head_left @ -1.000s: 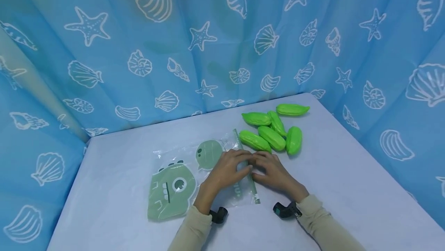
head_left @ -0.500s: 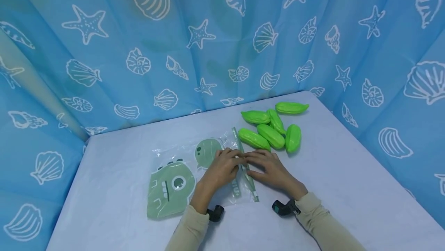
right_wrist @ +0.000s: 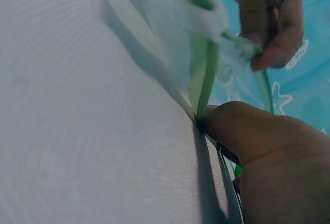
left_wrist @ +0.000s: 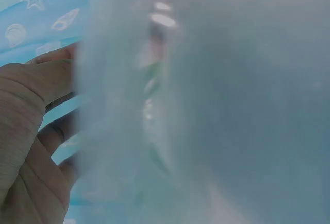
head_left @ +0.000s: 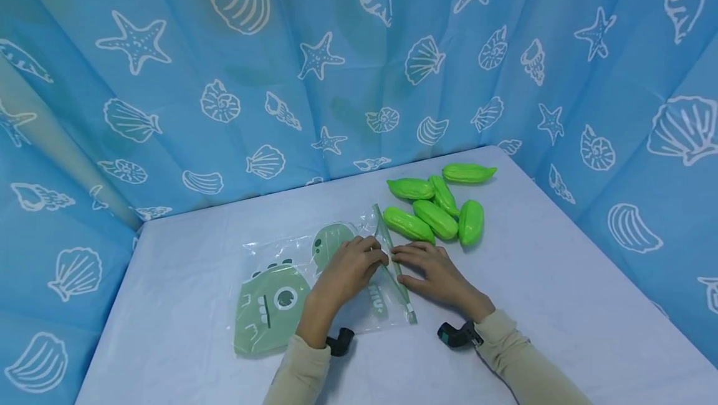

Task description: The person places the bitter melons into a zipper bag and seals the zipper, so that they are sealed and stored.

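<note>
Hands are working at the green zip edge (head_left: 394,265) of a clear plastic zip bag printed with a green dinosaur (head_left: 280,296), which is lying flat on the pale table (head_left: 561,305); the left hand (head_left: 350,268) is pinching the upper layer of the opening between curled fingers (right_wrist: 273,23), lifting it; the right hand (head_left: 434,271) is pressing the lower edge down, fingers (right_wrist: 242,126) bent against the strip; six bright green plastic pods (head_left: 440,205) are lying clustered just beyond the bag's mouth, near the blue seashell-print curtain (head_left: 336,68).
</note>
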A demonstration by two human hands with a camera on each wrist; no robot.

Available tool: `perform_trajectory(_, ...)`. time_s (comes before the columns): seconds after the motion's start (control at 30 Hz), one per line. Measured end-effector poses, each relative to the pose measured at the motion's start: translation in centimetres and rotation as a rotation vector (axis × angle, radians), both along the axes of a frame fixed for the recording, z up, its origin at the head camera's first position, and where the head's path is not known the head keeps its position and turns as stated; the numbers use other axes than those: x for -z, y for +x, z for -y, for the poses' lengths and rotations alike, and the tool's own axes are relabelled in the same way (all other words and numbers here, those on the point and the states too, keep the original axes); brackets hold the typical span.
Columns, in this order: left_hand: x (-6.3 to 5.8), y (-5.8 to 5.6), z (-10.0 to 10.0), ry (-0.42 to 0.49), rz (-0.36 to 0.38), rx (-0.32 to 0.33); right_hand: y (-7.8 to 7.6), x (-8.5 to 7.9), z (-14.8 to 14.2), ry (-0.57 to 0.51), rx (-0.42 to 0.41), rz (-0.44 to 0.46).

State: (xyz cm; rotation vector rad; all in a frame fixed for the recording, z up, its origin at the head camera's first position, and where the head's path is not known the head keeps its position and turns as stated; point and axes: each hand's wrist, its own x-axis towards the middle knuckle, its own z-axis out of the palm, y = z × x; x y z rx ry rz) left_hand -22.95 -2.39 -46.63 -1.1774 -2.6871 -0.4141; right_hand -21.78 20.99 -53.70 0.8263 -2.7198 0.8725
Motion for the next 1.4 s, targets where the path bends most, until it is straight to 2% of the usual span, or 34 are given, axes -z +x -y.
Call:
perform_trajectory(0.23,-1.9,0.4,1.1,0.058,-0.032,0.003,-0.3,-0.1,-0.1,0.006,-0.003,-0.008)
perform_trajectory(0.53,-2.2,1.0,2.3,0.098,0.033,0.003,0.0,0.2,0.0,-0.006,0.008,0.024)
perform_trajectory(0.67,-2.9,1.6,2.5,0.085,0.043,0.004,0.3,0.4,0.2,-0.017,0.006,0.039)
perform_trajectory(0.93,-4.7,2.9,2.8,0.062,0.033,-0.028,0.2,1.1,0.4,0.004,0.008,0.029)
perform_trajectory(1.13,-6.1,3.7,3.5,0.081,0.034,-0.089,0.3,1.3,0.6,0.008,-0.006,0.035)
perform_trajectory(1.27,-6.5,3.4,3.4,0.079,0.032,-0.098,0.2,1.0,0.3,-0.004,0.0,0.035)
perform_trajectory(1.4,-6.5,2.9,2.8,0.104,0.013,-0.059,0.0,0.6,0.0,-0.061,0.01,0.021)
